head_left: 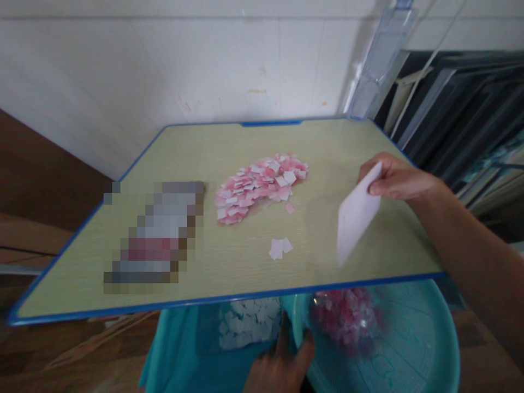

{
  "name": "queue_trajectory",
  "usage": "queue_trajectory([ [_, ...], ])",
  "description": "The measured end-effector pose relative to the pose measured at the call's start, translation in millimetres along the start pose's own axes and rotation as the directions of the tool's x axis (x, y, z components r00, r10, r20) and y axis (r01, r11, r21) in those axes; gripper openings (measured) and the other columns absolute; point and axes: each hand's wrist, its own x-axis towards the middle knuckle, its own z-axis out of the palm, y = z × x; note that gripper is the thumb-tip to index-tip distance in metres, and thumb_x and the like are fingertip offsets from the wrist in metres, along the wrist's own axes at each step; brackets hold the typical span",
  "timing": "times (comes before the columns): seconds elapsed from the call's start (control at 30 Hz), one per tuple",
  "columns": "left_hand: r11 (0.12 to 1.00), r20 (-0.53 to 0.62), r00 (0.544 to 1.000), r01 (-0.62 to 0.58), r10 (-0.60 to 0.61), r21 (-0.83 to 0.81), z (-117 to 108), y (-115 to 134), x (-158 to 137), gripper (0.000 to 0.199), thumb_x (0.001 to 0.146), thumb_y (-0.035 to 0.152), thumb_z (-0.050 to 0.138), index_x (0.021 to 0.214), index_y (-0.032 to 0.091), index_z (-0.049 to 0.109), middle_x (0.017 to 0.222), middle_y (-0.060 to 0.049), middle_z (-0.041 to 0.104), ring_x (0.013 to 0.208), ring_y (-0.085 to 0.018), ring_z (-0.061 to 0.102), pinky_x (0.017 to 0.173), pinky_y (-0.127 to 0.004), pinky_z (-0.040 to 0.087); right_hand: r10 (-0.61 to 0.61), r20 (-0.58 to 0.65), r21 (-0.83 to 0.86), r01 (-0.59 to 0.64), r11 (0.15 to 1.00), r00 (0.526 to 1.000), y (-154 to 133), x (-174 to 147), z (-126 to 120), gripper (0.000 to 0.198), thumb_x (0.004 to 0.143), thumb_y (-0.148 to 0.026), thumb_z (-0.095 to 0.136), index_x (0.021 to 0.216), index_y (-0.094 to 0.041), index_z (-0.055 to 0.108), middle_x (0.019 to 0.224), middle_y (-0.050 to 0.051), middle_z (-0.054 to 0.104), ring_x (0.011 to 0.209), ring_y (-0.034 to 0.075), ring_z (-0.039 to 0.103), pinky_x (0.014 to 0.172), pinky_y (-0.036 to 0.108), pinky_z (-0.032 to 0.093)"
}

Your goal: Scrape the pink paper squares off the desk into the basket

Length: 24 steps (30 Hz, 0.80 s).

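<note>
My right hand (pixel 395 177) is closed on a pale pinkish-white sheet of paper (pixel 358 213), pinched by one edge between thumb and fingers and held tilted over the right side of the table. Below the table's front edge, my left hand (pixel 282 360) has its thumb and forefinger on either side of the rim of a round teal basin (pixel 413 338). A clear bag of pink and red pieces (pixel 347 319) lies in that basin. On the tabletop is a heap of small pink and white paper squares (pixel 262 185). A few white squares (pixel 280 248) lie nearer the front.
The blue-edged folding table (pixel 327 267) stands against a white wall. A blurred-out device (pixel 159 229) lies at its left. Under the front edge, a teal tub (pixel 180 349) holds white paper squares (pixel 249 322). A clear plastic container (pixel 374 71) and dark panels (pixel 458 109) stand behind right.
</note>
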Motion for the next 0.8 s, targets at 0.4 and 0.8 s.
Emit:
queue_trajectory([
  [0.4, 0.995, -0.112, 0.992, -0.043, 0.053, 0.088, 11.7, -1.7, -2.0, 0.059, 0.071, 0.005, 0.053, 0.125, 0.026, 0.041, 0.123, -0.024, 0.049, 0.056, -0.02, 0.064, 0.047, -0.027, 0.052, -0.14, -0.124, -0.189, 0.116, 0.975, 0.982, -5.1, 18.2, 50.7, 0.017, 0.065, -0.033, 0.068, 0.072, -0.018, 0.064, 0.058, -0.003, 0.054, 0.05, 0.007, 0.045, 0.043, 0.019, 0.033],
  [0.8, 0.986, -0.152, 0.988, 0.033, -0.008, 0.164, 15.9, 6.0, 0.5, 0.056, 0.071, 0.005, 0.052, 0.121, 0.03, 0.044, 0.121, -0.02, 0.052, 0.054, -0.019, 0.063, 0.045, -0.027, 0.051, -0.199, -0.456, -0.314, 0.053, 0.948, 0.867, -2.3, 5.0, 9.1, 0.018, 0.065, -0.034, 0.069, 0.066, -0.019, 0.06, 0.057, -0.002, 0.055, 0.05, 0.009, 0.045, 0.043, 0.022, 0.033],
])
